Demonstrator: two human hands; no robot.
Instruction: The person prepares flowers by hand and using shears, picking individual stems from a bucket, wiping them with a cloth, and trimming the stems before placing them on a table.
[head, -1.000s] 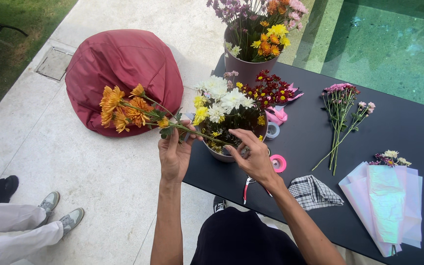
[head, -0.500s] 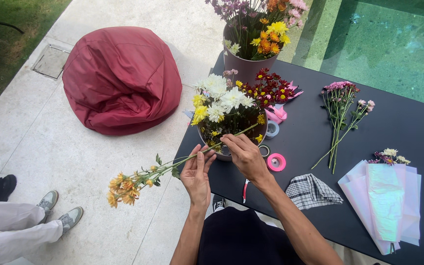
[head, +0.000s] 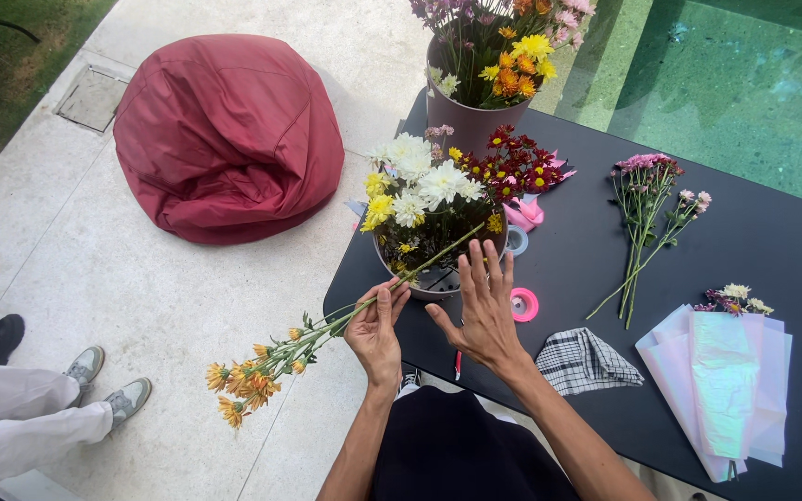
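1. While standing at a black table, the person grips a long stem of orange flowers in the left hand, fingers pinched round the stalk; the blooms hang off the table edge over the paving.
2. Just beside it, the right hand hovers with fingers spread wide, holding nothing.
3. Beyond the hands stands a grey pot of white and yellow flowers.
4. Farther back, a red beanbag lies on the paving.

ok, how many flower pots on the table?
2. One pot at the table's far edge, one pot at the near edge, by the left hand and right hand. None seem hidden.
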